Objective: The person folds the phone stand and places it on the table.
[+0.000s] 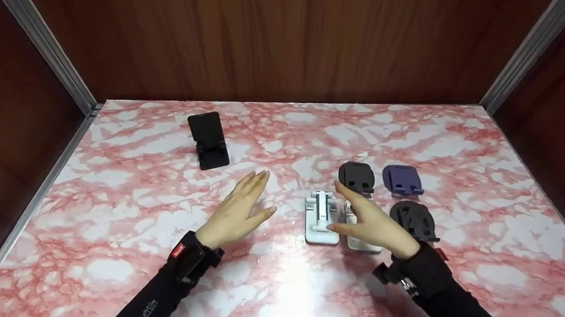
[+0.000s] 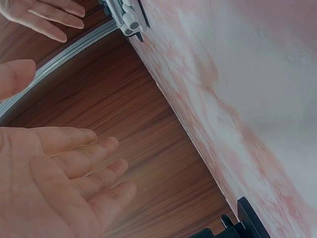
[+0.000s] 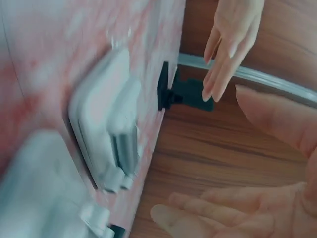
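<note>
My left hand hovers over the table's middle, its fingers straight, its thumb apart and its palm bare in the left wrist view. To the right, my right hand reaches over two folded white phone stands with thumb and fingers spread. In the head view its thumb overlaps the nearer-to-centre white phone stand. The other white phone stand is partly hidden under this hand. In the right wrist view, a gap shows between the right hand and the white stands, and nothing lies in its grasp.
A black phone stand stands unfolded at the back left. Behind and beside the right hand lie a dark grey round stand, a purple one and a black one. Brown wood-grain panels wall the marbled table.
</note>
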